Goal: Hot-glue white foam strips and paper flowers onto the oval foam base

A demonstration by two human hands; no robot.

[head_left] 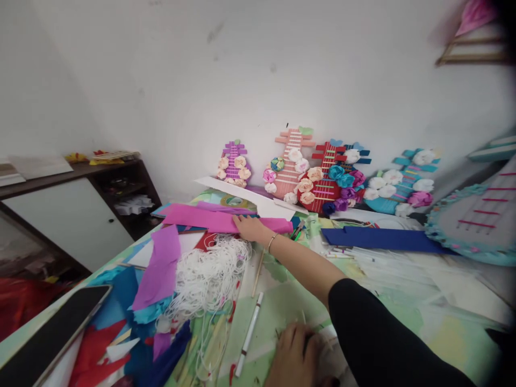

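Touching a magenta paper strip (201, 219) with the right hand (250, 228), laying the fingers over its near side; being unable to tell whether pinching the paper or only pressing on it. Finding the strip on the far left part of the table (278, 298), running left to right just beyond a heap of white string (212, 271). Stretching toward it from the near right, wearing a thin bracelet (272, 242) at the wrist and a black sleeve (363, 322) farther up. Having the left hand (292, 357) at the near edge of view, to the right of a white marker (250, 333); being unable to tell, through the blur, whether gripping anything. Seeing a purple paper strip (159, 266) just left of the string and a slim wooden stick (258, 274) to its right. Spotting a dark-screened phone (56, 333) at near left, beside red scraps (94, 349). Noticing on the right a dark blue strip (374, 239), extending toward a large pale lute-shaped piece (479, 220). Facing, along the far wall (242, 70), flower-trimmed lute-shaped crafts, including purple (234, 164), salmon (288, 161), red (326, 188) and teal (399, 188) ones. Glimpsing a dark cabinet with a pale door (76, 217) at far left.
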